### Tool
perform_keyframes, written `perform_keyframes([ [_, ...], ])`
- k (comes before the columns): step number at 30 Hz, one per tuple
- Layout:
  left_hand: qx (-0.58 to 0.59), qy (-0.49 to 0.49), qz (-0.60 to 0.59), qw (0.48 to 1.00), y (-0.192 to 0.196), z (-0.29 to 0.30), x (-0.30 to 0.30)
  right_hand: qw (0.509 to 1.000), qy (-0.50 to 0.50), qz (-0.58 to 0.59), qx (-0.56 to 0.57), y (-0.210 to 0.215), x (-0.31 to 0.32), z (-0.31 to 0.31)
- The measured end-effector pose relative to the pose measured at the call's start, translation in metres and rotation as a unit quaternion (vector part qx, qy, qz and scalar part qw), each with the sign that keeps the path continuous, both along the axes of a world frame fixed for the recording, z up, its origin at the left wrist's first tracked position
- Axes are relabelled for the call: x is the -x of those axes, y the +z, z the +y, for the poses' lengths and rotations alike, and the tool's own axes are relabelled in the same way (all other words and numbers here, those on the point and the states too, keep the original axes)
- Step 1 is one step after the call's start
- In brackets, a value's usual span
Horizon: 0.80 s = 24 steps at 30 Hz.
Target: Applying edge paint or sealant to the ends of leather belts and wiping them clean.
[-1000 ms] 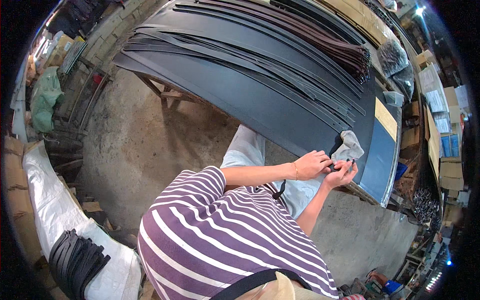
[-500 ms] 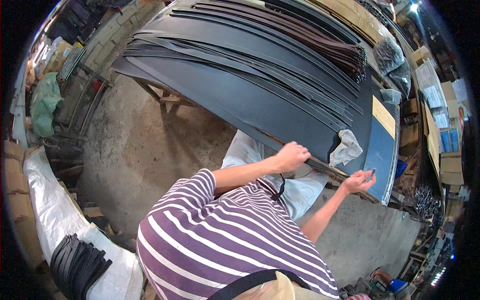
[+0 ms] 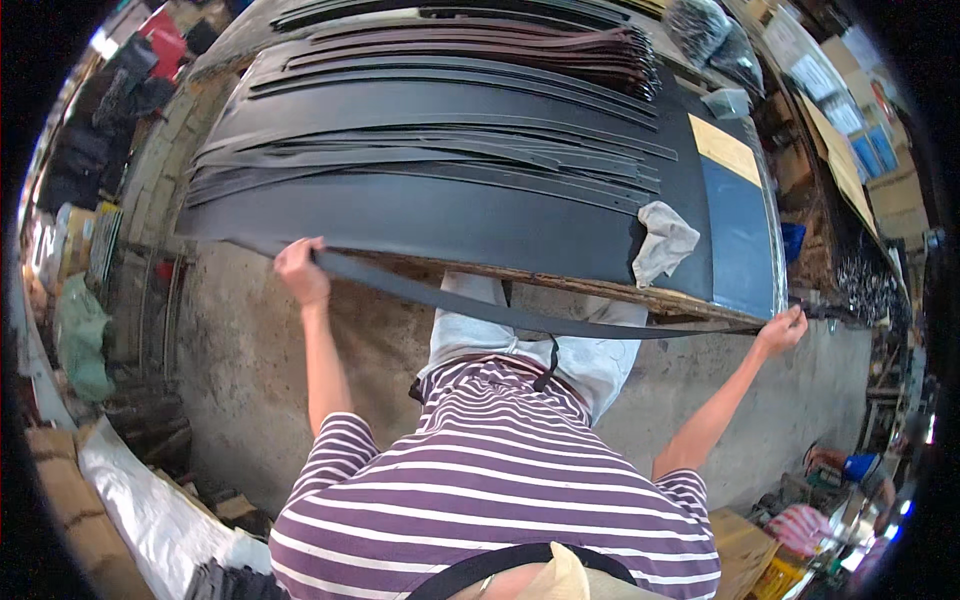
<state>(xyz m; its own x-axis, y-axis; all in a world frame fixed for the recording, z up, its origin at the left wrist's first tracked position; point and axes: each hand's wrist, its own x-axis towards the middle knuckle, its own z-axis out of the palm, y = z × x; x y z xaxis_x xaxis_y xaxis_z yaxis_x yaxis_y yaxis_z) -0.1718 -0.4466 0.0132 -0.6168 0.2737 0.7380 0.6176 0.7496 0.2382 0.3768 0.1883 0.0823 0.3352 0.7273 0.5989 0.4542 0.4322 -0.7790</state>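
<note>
A long, flat black strap (image 3: 480, 309) hangs stretched between my two hands in front of the table's near edge, sagging a little in the middle. At its left end my left hand (image 3: 302, 270) is closed around it, arm reaching out. My right hand (image 3: 783, 330) grips the other end near the table's right front corner, fingers pinched together. Several loose black strips (image 3: 430, 150) lie side by side on the black-covered table (image 3: 400, 222). Behind them rests a bundle of dark brown straps (image 3: 590, 50). A crumpled pale cloth (image 3: 664, 243) sits nearest my right hand on the tabletop.
A blue panel (image 3: 740, 235) with a yellowish strip (image 3: 722, 148) covers the table's right end. Shelves with boxes (image 3: 900, 205) stand to the right. On the left are a green bag (image 3: 83, 340) and a white sack (image 3: 140, 490). Another person (image 3: 850, 470) is at lower right.
My left hand has swung far out to the left, and my right hand has moved right. The strap is now drawn out at length between them. My view has turned and the body is more square to the table.
</note>
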Motion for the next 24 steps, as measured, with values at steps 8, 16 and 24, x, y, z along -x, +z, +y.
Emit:
perform_keyframes([
  [8, -0.311, -0.029, -0.134, 0.940, 0.076, -0.080, 0.100, 0.987, 0.038, -0.100, 0.119, -0.022, 0.056, 0.031],
  [16, 0.235, 0.008, 0.121, 0.964, 0.201, 0.018, 0.241, 0.970, 0.047, -0.198, 0.130, -0.038, 0.196, 0.127],
  [24, 0.352, 0.108, 0.105, 0.924, 0.196, 0.129, 0.414, 0.950, 0.055, -0.179, 0.250, -0.059, 0.356, 0.195],
])
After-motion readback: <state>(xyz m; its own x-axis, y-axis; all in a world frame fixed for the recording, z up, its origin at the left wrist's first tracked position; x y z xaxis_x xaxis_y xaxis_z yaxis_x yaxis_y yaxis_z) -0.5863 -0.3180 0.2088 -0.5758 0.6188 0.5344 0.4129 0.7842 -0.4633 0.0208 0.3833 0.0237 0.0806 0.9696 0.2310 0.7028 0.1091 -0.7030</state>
